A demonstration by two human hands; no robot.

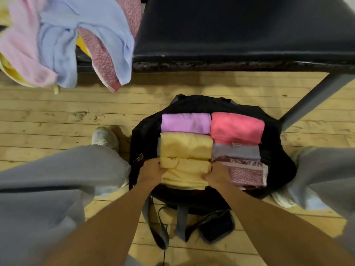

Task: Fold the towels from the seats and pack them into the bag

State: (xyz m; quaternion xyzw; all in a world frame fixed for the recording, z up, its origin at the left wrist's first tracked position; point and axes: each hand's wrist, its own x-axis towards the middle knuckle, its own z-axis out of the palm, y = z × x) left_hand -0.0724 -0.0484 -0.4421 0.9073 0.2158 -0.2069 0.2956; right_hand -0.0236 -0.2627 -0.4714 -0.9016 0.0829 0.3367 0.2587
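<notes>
1. Wooden plank floor [57,116]: spans the middle and lower frame.
2. Black bag [276,166]: lies open directly on the floor at frame centre. Its grey straps [163,227] trail over the planks toward the lower edge.
3. White shoes: one [104,137] stands on the floor just left of the bag, one [282,200] to its lower right.
4. Dark seat [240,25], upper right: its grey leg [311,98] meets the floor right of the bag.
5. Second seat [84,62], upper left: carries unfolded towels [57,45], pink, blue and yellow, hanging over its front edge.

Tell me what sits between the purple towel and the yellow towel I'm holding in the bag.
In the head view, a second folded yellow towel lies between the purple towel and the held yellow towel, packed against both.
</notes>
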